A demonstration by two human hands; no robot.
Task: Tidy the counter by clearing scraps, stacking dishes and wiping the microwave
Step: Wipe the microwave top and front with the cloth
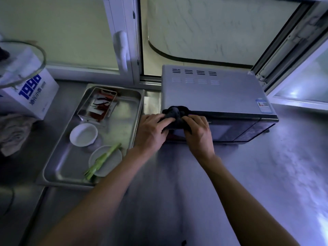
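Both hands are bunched around a dark cloth [175, 115] at the front top edge of the microwave [213, 93]: the left hand [150, 131] grips its left side with curled fingers, and the right hand [198, 134] pinches its right side, so the cloth sits gathered between them, draped over the near left corner of the oven. This looks like the wiping step, with the cloth being folded or readied rather than swept flat. The next move probably calls for pressing it flat and drawing it away from the hands along the top. The microwave lies directly beyond the hands, its long axis running left to right, its dark door facing the person and its vent slots on the far side. Just left of the left hand sits a steel tray [58, 174] holding a white bowl [83, 134], a plate with a green stalk [103, 157] and a small dish of red chillies [99, 105], so the scraps and dishes seem not yet dealt with.
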